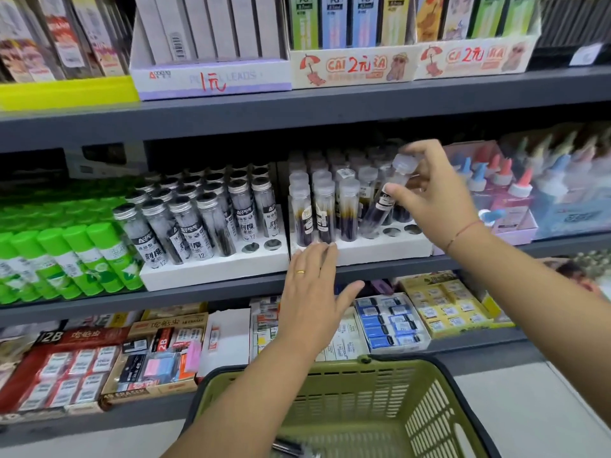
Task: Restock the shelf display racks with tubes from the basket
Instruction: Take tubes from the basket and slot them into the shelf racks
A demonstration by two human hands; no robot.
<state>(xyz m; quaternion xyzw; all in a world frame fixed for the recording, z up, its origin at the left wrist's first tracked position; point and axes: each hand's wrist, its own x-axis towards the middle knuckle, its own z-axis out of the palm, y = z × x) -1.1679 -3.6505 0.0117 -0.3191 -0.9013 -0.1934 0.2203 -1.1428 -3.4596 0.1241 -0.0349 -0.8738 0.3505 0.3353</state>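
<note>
Head view: the right hand (433,193) pinches a clear tube (380,206). Its thumb presses on the tube's label and its curled fingers (413,150) close around the pale cap at the top. The tube's long axis is tilted. The cap points up and to the right, into the hand, and the dark-filled base points down and to the left, away from the grip. The base meets the top of the white rack (363,251) just below the grip. Whether it sits in a hole cannot be told.

Two open holes (391,231) lie directly under the hand, right of the base. Left of the grip, upright tubes (325,209) of the same kind stand in the rack's front rows, with more behind them.

Below and left of the grip, the left hand (314,292) is spread flat and holds nothing. Its straight fingertips touch the rack's front edge. It wears a ring (300,272).

Further left of the grip, a second rack (215,269) holds silver-capped tubes (185,226), with two open holes at its right end. Beyond that rack are green glue sticks (72,256).

Well below the grip, under both forearms, is the green basket (413,408). A dark item (287,447) lies in its bottom, too cropped to identify.
</note>
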